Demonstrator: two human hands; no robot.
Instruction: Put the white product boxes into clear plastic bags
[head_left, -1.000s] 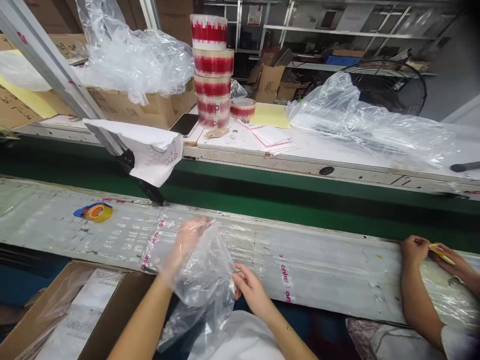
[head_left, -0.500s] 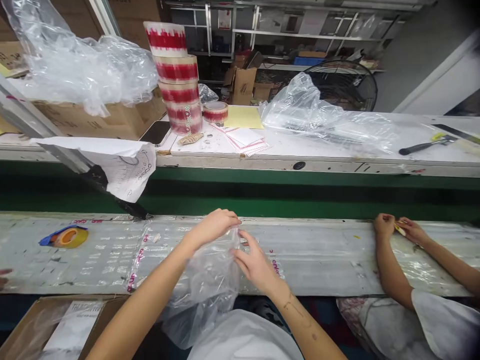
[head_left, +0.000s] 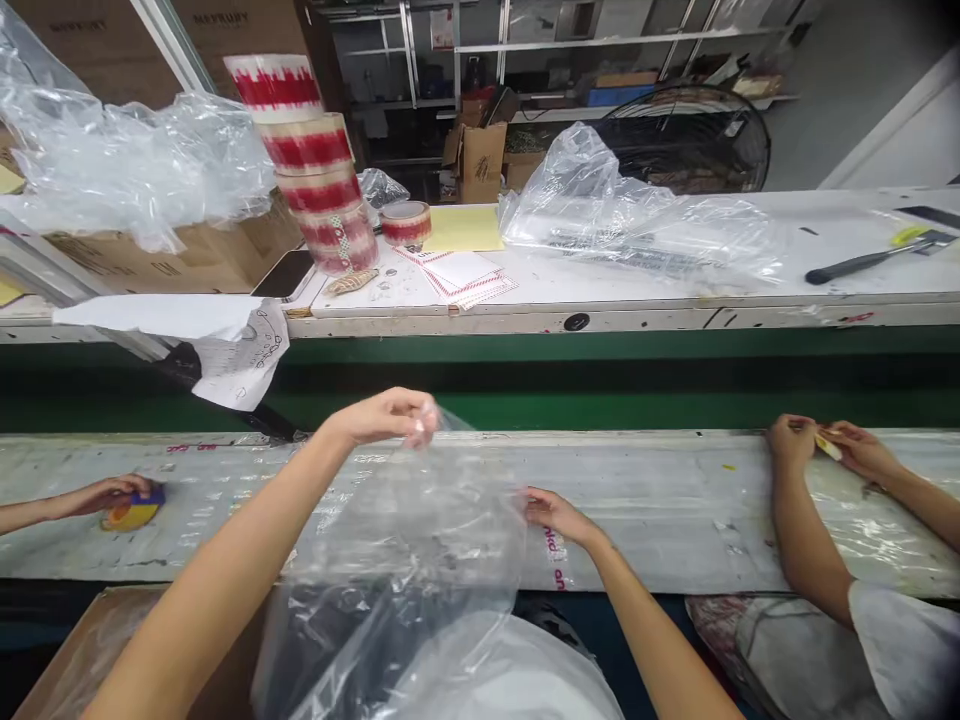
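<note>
Plastic bag (head_left: 420, 560), clear and crinkled, hangs open between our two hands above the near edge of the bench (head_left: 675, 520), its lower part sagging toward our lap. Our left hand (head_left: 386, 415) lifts one edge high, fingers (head_left: 420, 428) pinched together on the film; our right hand (head_left: 555, 515) grips the opposite edge lower down, fingers closed on the plastic as far as we can see, though the film hides part of them. To spread the mouth well, we judge that both pinches should stay at the very rim and pull apart evenly, so the thin film neither tears nor folds back on itself. We count one bag in hand and two more heaps of clear plastic on the far bench (head_left: 862, 290): one over the cardboard boxes (head_left: 195, 255) at left, one at centre right. A stack of four red-printed tape rolls (head_left: 311, 165) stands there, with a fifth roll (head_left: 405, 222) just beside it. A co-worker's two hands (head_left: 825, 450) at right pinch a small yellow item; another person's single hand (head_left: 105, 495) at left rests on a yellow-and-blue tape dispenser (head_left: 133, 510).
</note>
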